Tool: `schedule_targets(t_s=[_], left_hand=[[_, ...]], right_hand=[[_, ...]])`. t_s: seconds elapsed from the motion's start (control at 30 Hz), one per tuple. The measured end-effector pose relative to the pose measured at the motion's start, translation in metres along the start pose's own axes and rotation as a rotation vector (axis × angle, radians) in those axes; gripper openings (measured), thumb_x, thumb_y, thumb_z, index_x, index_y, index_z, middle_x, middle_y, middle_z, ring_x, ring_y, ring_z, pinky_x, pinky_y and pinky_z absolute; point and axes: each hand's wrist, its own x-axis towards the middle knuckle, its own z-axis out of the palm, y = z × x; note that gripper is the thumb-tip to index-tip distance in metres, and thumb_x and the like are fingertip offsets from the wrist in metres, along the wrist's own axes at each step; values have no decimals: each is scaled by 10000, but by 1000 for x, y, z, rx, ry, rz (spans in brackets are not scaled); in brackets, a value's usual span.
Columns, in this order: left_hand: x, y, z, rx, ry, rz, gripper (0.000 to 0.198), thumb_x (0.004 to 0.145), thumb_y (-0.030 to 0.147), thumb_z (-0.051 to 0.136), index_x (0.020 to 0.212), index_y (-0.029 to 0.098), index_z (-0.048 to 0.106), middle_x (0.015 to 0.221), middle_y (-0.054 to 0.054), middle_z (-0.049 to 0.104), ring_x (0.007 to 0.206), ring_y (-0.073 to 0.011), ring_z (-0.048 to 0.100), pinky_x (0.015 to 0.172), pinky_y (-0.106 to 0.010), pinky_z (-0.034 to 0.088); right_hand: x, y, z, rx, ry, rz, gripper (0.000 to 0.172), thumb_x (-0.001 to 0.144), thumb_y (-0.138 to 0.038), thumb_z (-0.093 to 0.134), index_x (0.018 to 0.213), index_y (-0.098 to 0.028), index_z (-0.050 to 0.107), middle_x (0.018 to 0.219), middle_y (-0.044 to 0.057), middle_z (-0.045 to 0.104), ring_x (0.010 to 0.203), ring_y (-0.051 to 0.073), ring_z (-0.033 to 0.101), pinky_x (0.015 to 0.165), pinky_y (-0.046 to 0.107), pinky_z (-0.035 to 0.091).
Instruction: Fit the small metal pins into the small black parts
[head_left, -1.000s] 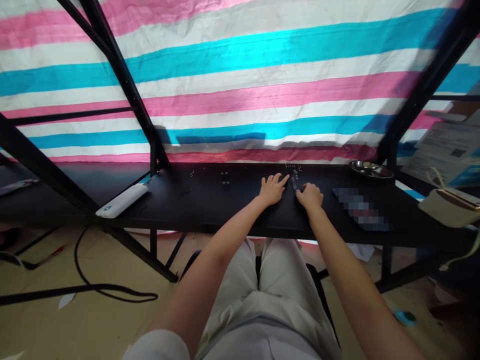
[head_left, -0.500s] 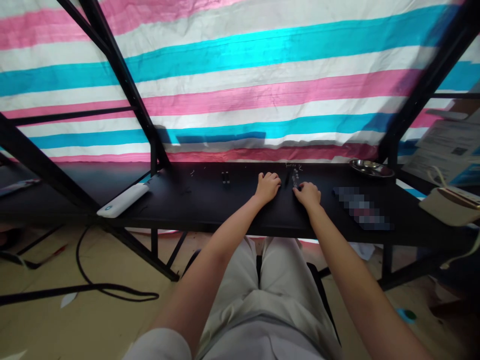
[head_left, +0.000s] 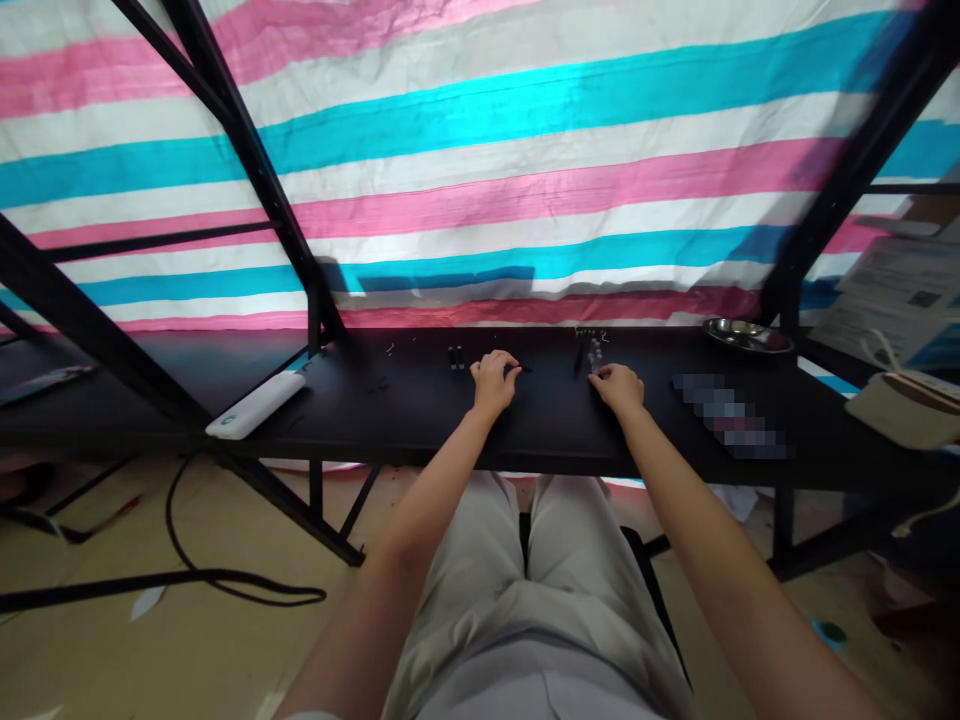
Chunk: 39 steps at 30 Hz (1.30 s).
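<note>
Over the black tabletop [head_left: 405, 415], my left hand [head_left: 493, 383] is closed in a pinch on a small thin black piece, whose tip pokes out to the right of the fingers. Just left of it lie two short black pieces with pale ends [head_left: 456, 358], side by side. My right hand [head_left: 619, 388] rests on the table with thumb and fingers pressed together at the near end of a line of small clear pieces [head_left: 595, 352]. What lies between those fingertips is too small to make out. A dark stick-like piece [head_left: 579, 354] lies left of the clear pieces.
Behind these is a row of tiny pale bits [head_left: 590, 331]. A shiny metal dish [head_left: 748, 336] sits back right, with a blurred-out flat item [head_left: 729, 415] in front. At left lies a white oblong device [head_left: 256, 405]. Black frame posts [head_left: 259, 170] stand before striped sheeting.
My left hand has moved left, away from the right hand toward the two black pieces, and the thin black piece now shows in its fingers. My right hand has stayed nearly in place.
</note>
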Motion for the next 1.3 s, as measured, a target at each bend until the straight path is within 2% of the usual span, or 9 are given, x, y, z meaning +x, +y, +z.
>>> schedule_targets(t_s=[0.13,0.33,0.57,0.63,0.73,0.97,1.1,1.3], left_hand=[[-9,-6,1,-28,33,11,118,889,257,460,934,204,556,1101,-64,589,1023,-194,516,865,-343,329],[-10,-8,5,-198,119,8,29,828,183,551,856,188,548,985,-42,612,940,-180,540,842,-327,361],[-8,-9,5,-311,130,-5,56,792,145,587,819,183,555,947,-45,612,918,-193,549,837,-350,389],[-8,-9,4,-328,136,4,55,791,146,588,816,184,556,939,-46,614,912,-196,550,835,-355,394],[-8,-9,5,-357,137,35,50,791,147,586,813,181,557,933,-48,614,902,-194,553,831,-356,402],[-8,-12,8,-411,160,111,64,783,148,602,819,182,562,934,-47,618,910,-186,558,862,-358,403],[-7,-11,10,-463,175,175,79,770,140,617,806,180,560,929,-40,620,915,-177,562,883,-353,406],[-8,-8,10,-511,155,237,64,780,146,605,818,179,565,926,-45,621,908,-174,565,875,-352,421]], right_hand=[[-2,-2,-2,6,-1,12,308,777,-396,571,988,-202,686,1002,83,678,963,241,603,817,343,417],[-2,-2,-2,24,-17,14,296,772,-395,582,975,-208,689,993,70,686,968,235,606,815,328,417],[-4,-3,-4,12,-12,-2,262,780,-369,570,945,-207,693,980,79,688,940,232,613,771,311,416],[-7,-4,-4,-8,-20,-45,243,792,-356,556,929,-206,689,962,74,689,920,226,616,741,297,414],[-17,-9,-3,-57,-36,-202,231,819,-361,526,932,-218,668,935,54,689,878,206,622,683,270,404],[-47,-42,-3,-356,-25,-558,266,919,-328,372,1043,-186,559,936,93,684,798,185,637,628,246,364],[-51,-49,-4,-456,-48,-599,263,936,-311,331,1030,-170,532,915,106,684,799,190,644,615,240,351],[-49,-45,-1,-469,-20,-603,242,934,-315,340,1017,-178,522,904,86,685,788,195,651,586,243,337]])
